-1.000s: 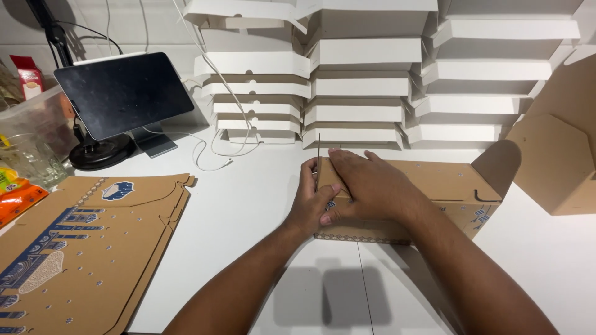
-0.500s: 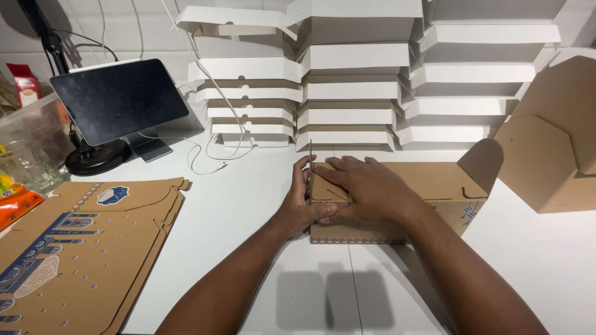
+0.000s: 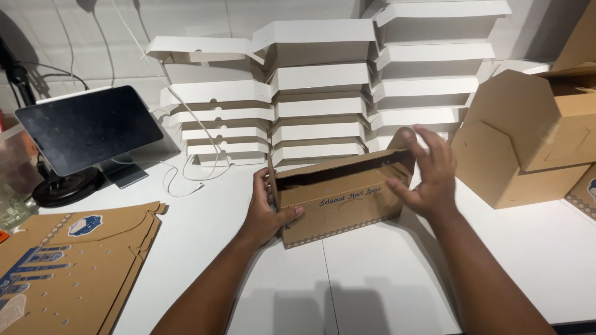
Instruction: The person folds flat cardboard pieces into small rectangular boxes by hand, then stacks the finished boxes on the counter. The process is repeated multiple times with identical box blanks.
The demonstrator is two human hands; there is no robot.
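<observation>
fingers of the left hand clamp the left end of the half-folded brown box on the white table; the right hand, fingers spread, presses its right end.

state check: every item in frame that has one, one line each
brown box: half-erected, top open, standing on the table
left hand: gripping the box's left end
right hand: open, fingers on the box's right end
flat brown blanks: unfolded, stacked
white boxes: folded, lids open, stacked
tablet: screen dark, on stand
</observation>
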